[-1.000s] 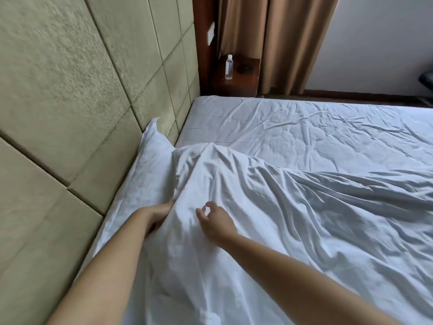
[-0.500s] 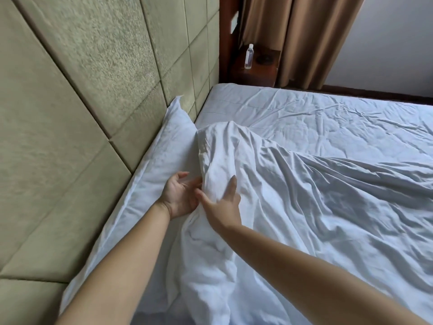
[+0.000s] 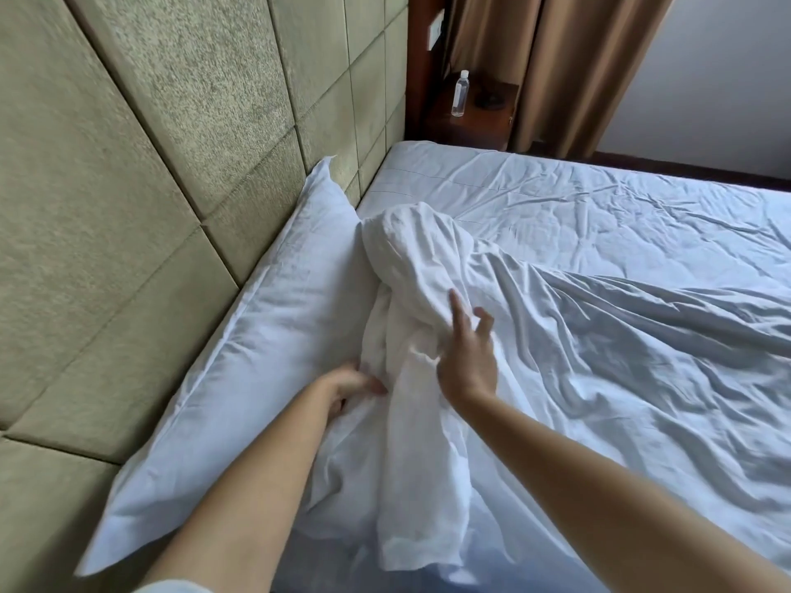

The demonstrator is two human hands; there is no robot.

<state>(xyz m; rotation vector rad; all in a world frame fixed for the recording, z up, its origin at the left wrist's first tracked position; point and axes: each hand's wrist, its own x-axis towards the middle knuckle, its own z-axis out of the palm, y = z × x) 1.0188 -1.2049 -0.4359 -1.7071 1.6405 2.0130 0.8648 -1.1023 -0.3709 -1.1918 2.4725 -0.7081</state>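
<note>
Right hand (image 3: 466, 361), now lifted off the bunched duvet (image 3: 411, 267), spreads its fingers wide. Left hand (image 3: 351, 385) reaches under the duvet's edge beside the pillow (image 3: 265, 336), its grip hidden. Risk: the unsupported roll slumps onto the pillow.

Both bare forearms reach far from the near edge. The left hand (image 3: 351, 385) lies low at left, fingertips hidden; the right hand (image 3: 468, 361) is spread, forefinger pointing far.

We see a white duvet (image 3: 421, 267), crumpled, its edge bunched into a raised ridge at frame centre, pressed against a plump white pillow (image 3: 265, 331) at centre left
</note>
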